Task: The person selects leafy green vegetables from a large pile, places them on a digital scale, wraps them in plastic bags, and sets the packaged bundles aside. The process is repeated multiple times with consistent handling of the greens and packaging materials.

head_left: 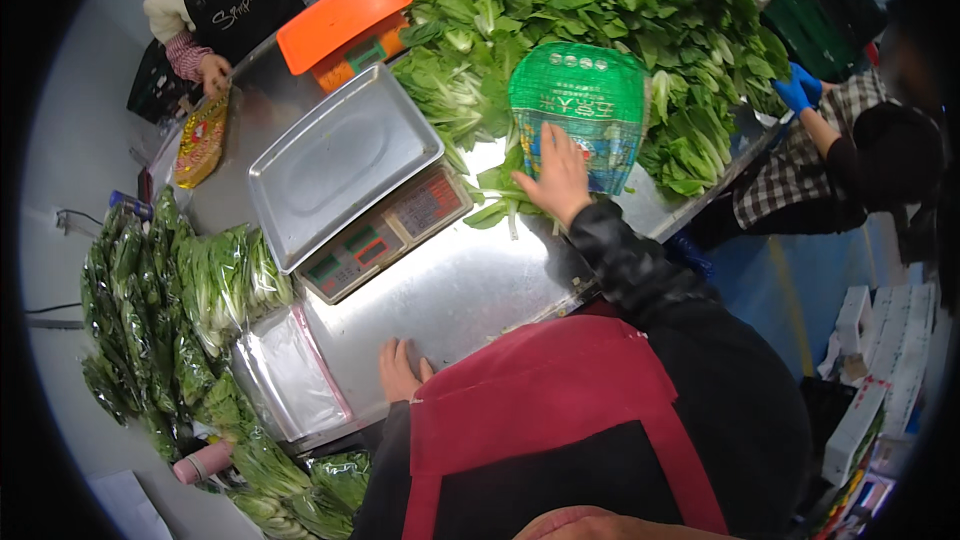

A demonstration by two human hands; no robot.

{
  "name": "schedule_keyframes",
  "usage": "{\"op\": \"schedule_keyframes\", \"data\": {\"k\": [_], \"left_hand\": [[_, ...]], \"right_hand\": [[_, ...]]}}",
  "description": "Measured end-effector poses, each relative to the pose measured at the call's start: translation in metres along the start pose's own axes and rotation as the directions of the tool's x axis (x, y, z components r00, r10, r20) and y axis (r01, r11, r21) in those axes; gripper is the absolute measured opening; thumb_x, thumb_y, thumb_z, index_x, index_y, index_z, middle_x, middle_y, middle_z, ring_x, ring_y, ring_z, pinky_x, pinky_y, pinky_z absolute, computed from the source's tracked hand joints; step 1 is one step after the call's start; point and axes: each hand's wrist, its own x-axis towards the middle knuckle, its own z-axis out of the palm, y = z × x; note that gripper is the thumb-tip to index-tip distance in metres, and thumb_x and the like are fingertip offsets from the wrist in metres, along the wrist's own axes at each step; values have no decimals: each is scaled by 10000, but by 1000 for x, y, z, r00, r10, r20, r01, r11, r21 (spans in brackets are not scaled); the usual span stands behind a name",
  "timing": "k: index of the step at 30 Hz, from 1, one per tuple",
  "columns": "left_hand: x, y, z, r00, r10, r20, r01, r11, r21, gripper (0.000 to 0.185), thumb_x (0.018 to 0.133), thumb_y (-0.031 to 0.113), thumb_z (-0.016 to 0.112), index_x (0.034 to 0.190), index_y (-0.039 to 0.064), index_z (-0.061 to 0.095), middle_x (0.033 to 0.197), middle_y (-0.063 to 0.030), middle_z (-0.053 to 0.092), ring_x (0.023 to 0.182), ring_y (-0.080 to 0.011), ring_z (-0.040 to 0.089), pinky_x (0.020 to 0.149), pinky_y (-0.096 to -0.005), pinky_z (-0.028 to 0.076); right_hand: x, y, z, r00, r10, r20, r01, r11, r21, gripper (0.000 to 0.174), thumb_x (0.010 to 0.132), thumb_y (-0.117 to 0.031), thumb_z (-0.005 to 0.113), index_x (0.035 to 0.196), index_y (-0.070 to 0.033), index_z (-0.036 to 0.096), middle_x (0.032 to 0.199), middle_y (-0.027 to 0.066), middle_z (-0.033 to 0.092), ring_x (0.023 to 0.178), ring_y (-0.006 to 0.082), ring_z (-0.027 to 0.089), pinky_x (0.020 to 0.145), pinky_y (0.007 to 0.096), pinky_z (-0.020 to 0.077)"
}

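My right hand [559, 172] lies with spread fingers on a green and blue woven plastic rice bag [581, 109], which rests among loose leafy greens [555, 0]. Near the table's front edge, my left hand [401, 371] rests on the bare metal tabletop [420, 307] and holds nothing. Between the hands and farther back stands a digital scale [382, 232] with a rectangular metal pan [345, 165], nothing on it. A few leaves [499, 195] lie by my right hand. Left of my left hand is a stack of clear plastic bags [292, 375].
Bagged greens [150, 300] fill the left side, beside a pink bottle [202, 463]. Behind my scale is another with an orange tray [345, 19]. A person in a black apron [232, 7] touches a gold package [202, 139]; another person's blue-gloved hand [796, 88] reaches the greens.
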Motion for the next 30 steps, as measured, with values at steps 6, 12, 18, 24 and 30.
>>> {"op": "schedule_keyframes", "data": {"k": [6, 12, 18, 24, 30], "left_hand": [[19, 38, -40, 976, -81, -201, 1, 929, -370, 540, 804, 25, 611, 1315, -34, 449, 1350, -224, 443, 1272, -380, 413, 1061, -432, 330], [87, 88, -88, 892, 370, -259, -434, 863, -260, 482, 820, -26, 584, 1290, -25, 477, 1322, -210, 490, 1247, -360, 453, 1032, -416, 362], [96, 66, -19, 926, 294, 236, -288, 956, -59, 764, 750, 146, 715, 1408, 14, 350, 1426, -282, 327, 1296, -462, 331, 1071, -499, 287], [88, 42, 0, 900, 305, 310, -295, 952, -81, 1005, 631, 162, 793, 1469, 33, 253, 1455, -292, 269, 1301, -498, 292, 1084, -527, 260], [98, 51, -16, 863, 276, 424, -277, 959, -60, 1018, 588, 116, 808, 1462, 52, 290, 1468, -267, 269, 1314, -474, 298, 1089, -495, 277]], "right_hand": [[11, 14, 3, 986, 120, -118, -60, 907, 417, 326, 706, 5, 525, 1022, 19, 607, 1102, 201, 571, 1027, 376, 557, 887, 436, 462], [-60, -22, -60, 670, -580, 463, 99, 688, 719, 325, 783, -121, 653, 1092, -34, 602, 1069, 170, 596, 1062, 349, 551, 1023, 420, 387], [-56, 148, -146, 990, 138, -6, -135, 958, -255, 796, 717, -144, 732, 1388, 40, 344, 1407, 250, 379, 1332, 388, 341, 1108, 417, 293], [-38, 263, -139, 884, 458, 90, -328, 747, -579, 1246, 574, -358, 867, 1440, 103, 99, 1499, 294, 151, 1417, 431, 108, 1148, 454, 181], [24, 327, -136, 655, 736, 175, -563, 629, -536, 1262, 524, -526, 857, 1399, 127, 225, 1288, 299, 475, 1223, 396, 459, 1029, 419, 383]]}}
